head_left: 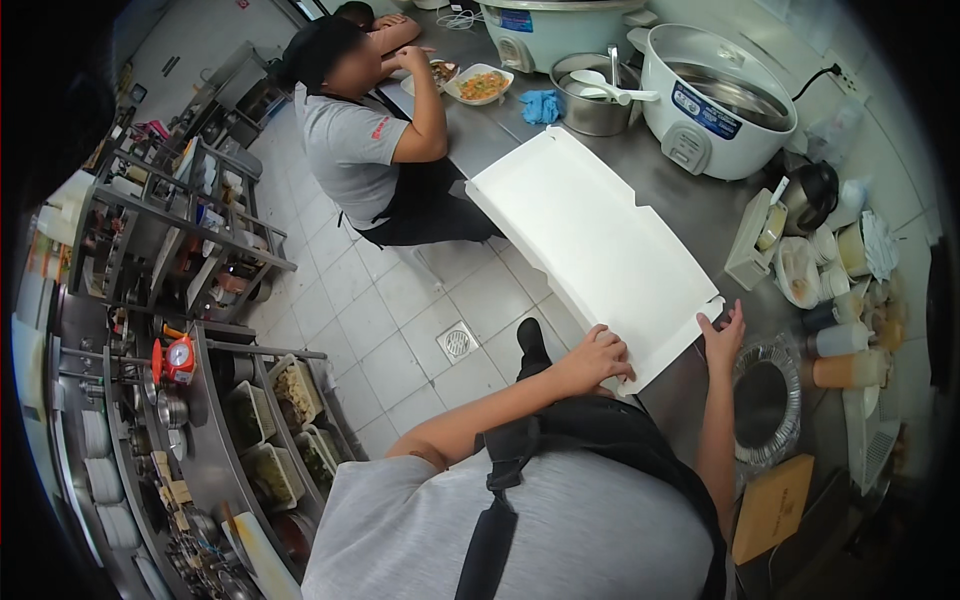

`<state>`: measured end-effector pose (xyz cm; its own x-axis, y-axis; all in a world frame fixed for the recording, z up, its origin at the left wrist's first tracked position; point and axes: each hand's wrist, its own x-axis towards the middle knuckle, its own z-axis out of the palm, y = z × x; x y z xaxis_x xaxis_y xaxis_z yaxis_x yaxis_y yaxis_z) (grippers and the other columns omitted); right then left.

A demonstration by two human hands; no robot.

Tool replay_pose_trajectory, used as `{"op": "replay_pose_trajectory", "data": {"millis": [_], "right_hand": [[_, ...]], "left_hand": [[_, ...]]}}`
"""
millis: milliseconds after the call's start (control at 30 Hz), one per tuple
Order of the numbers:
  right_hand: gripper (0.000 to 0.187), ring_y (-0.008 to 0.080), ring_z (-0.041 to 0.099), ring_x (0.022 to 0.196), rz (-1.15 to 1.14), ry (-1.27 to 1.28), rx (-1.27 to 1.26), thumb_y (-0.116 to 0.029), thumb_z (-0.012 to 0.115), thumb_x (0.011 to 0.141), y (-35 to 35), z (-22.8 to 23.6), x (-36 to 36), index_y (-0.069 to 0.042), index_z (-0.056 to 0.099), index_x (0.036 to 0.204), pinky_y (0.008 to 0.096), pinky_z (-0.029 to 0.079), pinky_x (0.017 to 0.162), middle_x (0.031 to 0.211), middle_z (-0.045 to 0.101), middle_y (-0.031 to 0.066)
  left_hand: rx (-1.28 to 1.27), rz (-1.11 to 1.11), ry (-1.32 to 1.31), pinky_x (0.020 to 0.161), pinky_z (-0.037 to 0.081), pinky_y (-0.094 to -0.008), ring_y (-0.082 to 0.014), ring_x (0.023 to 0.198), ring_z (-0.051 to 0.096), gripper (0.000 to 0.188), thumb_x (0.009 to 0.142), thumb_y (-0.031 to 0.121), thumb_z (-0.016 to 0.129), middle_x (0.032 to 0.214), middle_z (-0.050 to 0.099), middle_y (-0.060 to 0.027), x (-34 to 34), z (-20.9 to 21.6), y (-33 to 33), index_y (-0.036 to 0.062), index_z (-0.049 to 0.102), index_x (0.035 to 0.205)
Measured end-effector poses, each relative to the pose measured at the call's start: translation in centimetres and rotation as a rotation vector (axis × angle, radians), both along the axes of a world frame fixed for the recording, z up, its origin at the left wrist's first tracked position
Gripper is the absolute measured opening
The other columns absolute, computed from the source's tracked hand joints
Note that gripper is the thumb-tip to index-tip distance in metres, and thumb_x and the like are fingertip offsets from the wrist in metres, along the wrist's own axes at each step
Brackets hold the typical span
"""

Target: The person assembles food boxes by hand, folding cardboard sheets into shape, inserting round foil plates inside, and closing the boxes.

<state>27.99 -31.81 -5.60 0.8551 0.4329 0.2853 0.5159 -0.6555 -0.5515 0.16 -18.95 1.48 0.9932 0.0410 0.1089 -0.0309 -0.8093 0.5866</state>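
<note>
A long white cardboard box [600, 235] lies opened out on the steel table, its far panel stretching away from me. Notches and small flaps show along its sides. My left hand [597, 362] is closed on the near left corner, fingers curled over the edge. At the near right corner my right hand [722, 338] pinches the cardboard, with the thumb on the inner side. The inside of the box is plain white, and nothing lies in it.
Beyond the box sit a white rice cooker [715, 110], a steel pot [597, 105] with white ladles, and a blue cloth [541, 106]. Right of my hand lie a foil tray [768, 400] and a brown box [772, 510]. A seated person [365, 140] is at the table's far left, beside food bowls [480, 85].
</note>
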Motion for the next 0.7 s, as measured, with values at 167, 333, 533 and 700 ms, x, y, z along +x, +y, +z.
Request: {"op": "replay_pose_trajectory", "data": {"millis": [167, 333, 533, 700], "right_hand": [[0.063, 0.0100, 0.062, 0.068, 0.234, 0.470, 0.057, -0.015, 0.079, 0.076, -0.1, -1.5, 6.0, 0.003, 0.054, 0.130, 0.0268, 0.052, 0.061, 0.079, 0.067, 0.0039], [0.050, 0.0068, 0.060, 0.067, 0.204, 0.801, 0.185, -0.014, 0.077, 0.077, 0.1, -0.3, 7.2, 0.002, 0.060, 0.122, 0.0221, 0.050, 0.058, 0.079, 0.067, 0.0010], [0.031, 0.0061, 0.055, 0.064, 0.339, 0.900, 0.023, -0.013, 0.074, 0.079, 0.1, 1.4, 8.7, -0.001, 0.065, 0.106, 0.0213, 0.045, 0.055, 0.076, 0.062, -0.0021], [0.020, 0.0082, 0.053, 0.063, 0.519, 0.829, 0.005, -0.011, 0.072, 0.078, 1.7, 3.5, 7.4, 0.000, 0.068, 0.094, 0.0271, 0.043, 0.057, 0.074, 0.061, -0.0023]], "left_hand": [[0.048, -0.021, -0.039, 0.108, 0.027, -0.0502, -0.0217, 0.112, 0.049, 0.035, 0.071, 0.027, 0.078, 0.106, 0.054, -0.0007, 0.7, -0.6, -0.6, 0.0248, 0.069, 0.105], [-0.001, 0.001, -0.106, 0.108, 0.027, -0.0507, -0.0221, 0.113, 0.049, 0.033, 0.074, 0.026, 0.075, 0.107, 0.054, -0.0015, 0.6, -1.4, -1.3, 0.0252, 0.070, 0.107], [0.003, -0.008, -0.140, 0.107, 0.029, -0.0509, -0.0222, 0.110, 0.049, 0.033, 0.074, 0.024, 0.075, 0.103, 0.055, -0.0021, 1.0, -2.1, -1.6, 0.0250, 0.070, 0.106], [0.092, 0.046, -0.099, 0.104, 0.030, -0.0538, -0.0228, 0.106, 0.051, 0.029, 0.077, 0.015, 0.067, 0.098, 0.054, -0.0010, 1.2, -2.8, -1.0, 0.0292, 0.071, 0.102]]}}
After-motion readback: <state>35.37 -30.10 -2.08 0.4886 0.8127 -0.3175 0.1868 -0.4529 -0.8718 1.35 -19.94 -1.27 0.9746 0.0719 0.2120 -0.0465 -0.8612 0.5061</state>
